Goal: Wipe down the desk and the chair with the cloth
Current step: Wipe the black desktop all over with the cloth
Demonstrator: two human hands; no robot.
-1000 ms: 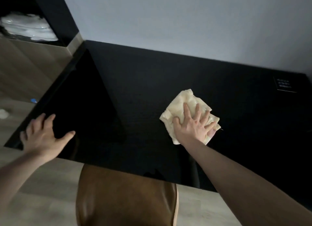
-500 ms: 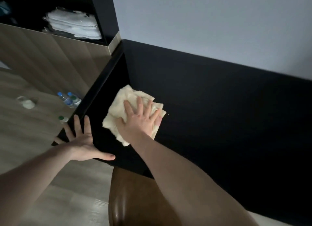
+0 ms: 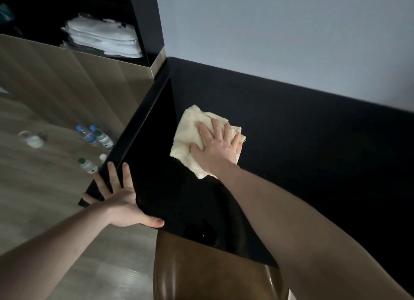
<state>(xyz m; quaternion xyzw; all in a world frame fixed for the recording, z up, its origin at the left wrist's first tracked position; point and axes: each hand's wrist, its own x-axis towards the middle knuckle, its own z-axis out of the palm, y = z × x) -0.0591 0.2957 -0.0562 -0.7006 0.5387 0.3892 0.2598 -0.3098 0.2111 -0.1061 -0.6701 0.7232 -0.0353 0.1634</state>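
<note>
Room: dim; one pale wall behind; wood-look floor at the left
Surface: one glossy black surface; its long axis runs along the wall, from the far left corner out toward the right; its left edge runs back toward the cabinet
Cabinet: one dark cabinet with wood-tone front at the upper left; one stack of white folded linen on its open shelf
Chair: one brown leather chair; its back rises at the near edge of the surface
Cloth: one cream cloth, crumpled flat on the surface near its left end; long axis slants from the far left down toward the near right; one corner points toward the cabinet
Right hand: palm down on the cloth; fingers straight and spread, pressing, not curled round it
Left hand: fingers spread wide apart at the near left corner of the surface; thumb along the near edge; holds nothing
Bottles: four plastic bottles on the floor beside the surface, two blue-capped, two green-capped; one white cap shows by the edge
Small object: one pale blurred object farther left on the floor; cannot tell what
</note>
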